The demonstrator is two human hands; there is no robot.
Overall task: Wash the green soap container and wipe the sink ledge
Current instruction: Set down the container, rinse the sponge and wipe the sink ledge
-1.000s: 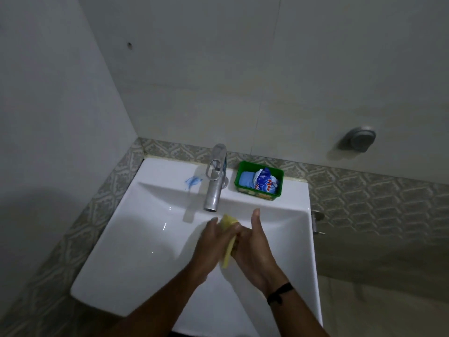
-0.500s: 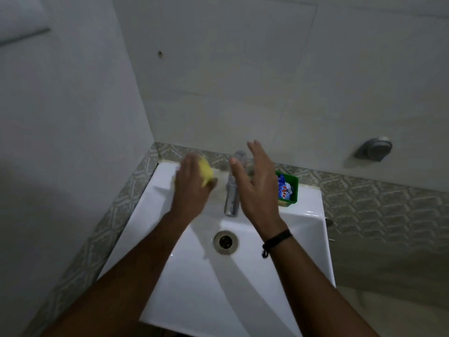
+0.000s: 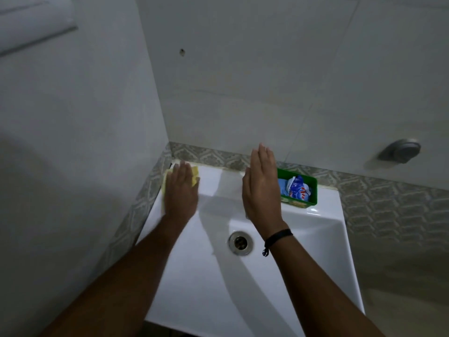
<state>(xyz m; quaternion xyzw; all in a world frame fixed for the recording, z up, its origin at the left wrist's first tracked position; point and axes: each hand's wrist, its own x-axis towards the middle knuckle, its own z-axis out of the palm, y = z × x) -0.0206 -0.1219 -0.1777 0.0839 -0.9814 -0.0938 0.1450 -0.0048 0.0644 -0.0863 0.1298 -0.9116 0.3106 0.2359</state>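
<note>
Our left hand's fingers (image 3: 181, 170) lie straight and close together, pressed flat on a yellow cloth (image 3: 194, 178) at the back left corner of the sink ledge (image 3: 218, 181), left of center in the frame. The cloth shows past the fingertips and along the outer edge of our left hand (image 3: 181, 193), against the patterned tile border (image 3: 143, 205). Whether the thumb grips the cloth we cannot tell; it is hidden under the palm.

Our right hand's fingers (image 3: 262, 159) are straight and held together, pointing up toward the back wall (image 3: 243, 81), with the thumb lying alongside. Our right hand (image 3: 261, 190) holds nothing and hovers over the middle of the ledge, near the center of the frame, covering whatever stands behind it. A black band (image 3: 278, 237) circles the right wrist.

Just right of that hand, the green soap container (image 3: 312, 190) sits on the ledge against the back tile border, right of center. Inside it we see a blue bar (image 3: 283, 187) and a crumpled blue and white wrapper (image 3: 297, 189). Whether the hand touches the container's left side we cannot tell.

Below both hands the white sink (image 3: 315, 239) spreads toward the bottom of the frame, its metal drain (image 3: 241, 242) between our forearms. On the wall at the upper right sits a round metal fitting (image 3: 401, 150).
</note>
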